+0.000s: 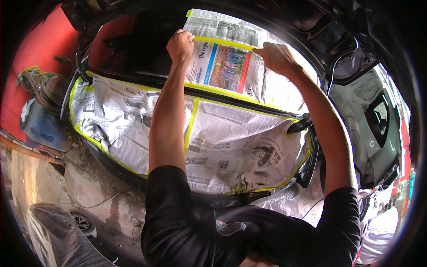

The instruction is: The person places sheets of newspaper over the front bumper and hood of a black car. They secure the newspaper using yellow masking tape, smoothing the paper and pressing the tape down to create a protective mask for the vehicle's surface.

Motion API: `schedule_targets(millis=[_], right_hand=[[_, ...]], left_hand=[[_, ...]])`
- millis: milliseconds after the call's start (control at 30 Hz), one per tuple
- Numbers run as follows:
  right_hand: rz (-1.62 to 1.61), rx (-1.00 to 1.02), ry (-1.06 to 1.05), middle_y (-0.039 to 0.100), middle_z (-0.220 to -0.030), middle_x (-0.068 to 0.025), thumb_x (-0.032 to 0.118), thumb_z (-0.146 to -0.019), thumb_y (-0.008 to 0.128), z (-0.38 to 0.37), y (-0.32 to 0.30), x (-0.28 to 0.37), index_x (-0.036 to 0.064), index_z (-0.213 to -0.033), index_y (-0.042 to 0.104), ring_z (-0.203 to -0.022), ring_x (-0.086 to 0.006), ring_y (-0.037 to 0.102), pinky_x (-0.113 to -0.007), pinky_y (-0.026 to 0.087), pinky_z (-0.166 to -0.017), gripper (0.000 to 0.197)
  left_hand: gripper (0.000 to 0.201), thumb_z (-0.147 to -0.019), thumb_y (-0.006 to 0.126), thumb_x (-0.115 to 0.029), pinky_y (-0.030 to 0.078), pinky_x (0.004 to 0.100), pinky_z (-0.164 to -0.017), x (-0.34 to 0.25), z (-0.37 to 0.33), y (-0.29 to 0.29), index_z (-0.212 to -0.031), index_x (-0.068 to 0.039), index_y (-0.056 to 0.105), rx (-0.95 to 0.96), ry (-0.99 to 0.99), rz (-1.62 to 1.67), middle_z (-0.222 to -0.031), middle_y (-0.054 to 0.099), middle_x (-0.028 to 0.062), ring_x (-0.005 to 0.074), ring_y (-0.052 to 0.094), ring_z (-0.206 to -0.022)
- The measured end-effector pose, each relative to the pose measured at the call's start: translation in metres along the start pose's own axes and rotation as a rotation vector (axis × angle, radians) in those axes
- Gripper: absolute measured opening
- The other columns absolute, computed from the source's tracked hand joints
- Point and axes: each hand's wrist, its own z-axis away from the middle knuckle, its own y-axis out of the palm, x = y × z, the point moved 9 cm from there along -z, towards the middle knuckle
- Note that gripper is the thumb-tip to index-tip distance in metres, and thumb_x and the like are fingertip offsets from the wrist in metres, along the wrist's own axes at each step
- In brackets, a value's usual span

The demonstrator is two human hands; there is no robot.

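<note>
A strip of yellow masking tape [224, 43] runs almost level between my two hands, across printed newspaper [229, 66]. My left hand [180, 46] is closed, its fingertips on the strip's left end. At the other end, my right hand [278, 58] has its fingers closed on the tape, the index finger toward the left. The newspaper lies over the right part of a dark glossy panel [138, 49]. Nearer me, more newspaper sheets [213, 138] cover a wide lower panel, edged with yellow tape and split by an upright yellow strip [192, 120].
Dark vehicle bodywork [307, 26] arches over the work at the top right. On the left, coiled hoses [44, 86] sit above a blue container [46, 129], beside a red surface [40, 49]. Another grey car part [373, 129] stands at the right. Clear plastic sheeting [62, 236] drapes something at the lower left.
</note>
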Motion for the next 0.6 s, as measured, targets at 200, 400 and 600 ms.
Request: schedule_targets(millis=[200,400,600], right_hand=[[-0.009,0.010,-0.055,0.073,-0.105,-0.0112,0.007,-0.097,0.051,-0.002,-0.005,0.004,0.0172,-0.122,0.077,-0.102,-0.0284,0.072,-0.044,0.056,-0.093,0.037],[0.005,-0.131,-0.185,0.070,-0.086,-0.0124,0.011,-0.095,0.065,-0.002,0.002,-0.008,0.0173,-0.118,0.079,-0.077,-0.0295,0.070,-0.045,0.056,-0.072,0.029],[0.009,-0.092,-0.193,0.071,-0.091,-0.0125,0.012,-0.098,0.062,-0.006,0.003,-0.002,0.0186,-0.123,0.077,-0.085,-0.0297,0.072,-0.044,0.057,-0.078,0.030]], left_hand=[[0.010,-0.092,0.072,-0.018,0.057,0.0448,-0.079,0.009,-0.002,0.001,-0.094,-0.011,0.079,0.012,-0.084,-0.054,-0.101,0.074,0.0079,0.0318,0.073,-0.092],[0.011,-0.091,0.069,-0.012,0.053,0.0478,-0.088,-0.016,0.002,0.009,-0.102,-0.011,0.072,0.028,0.003,-0.110,-0.117,0.068,0.0055,0.0324,0.067,-0.109],[0.017,-0.091,0.062,-0.021,0.046,0.0522,-0.095,-0.031,0.017,0.020,-0.099,-0.010,0.072,0.128,0.292,-0.405,-0.113,0.066,0.0053,0.0291,0.059,-0.112]])
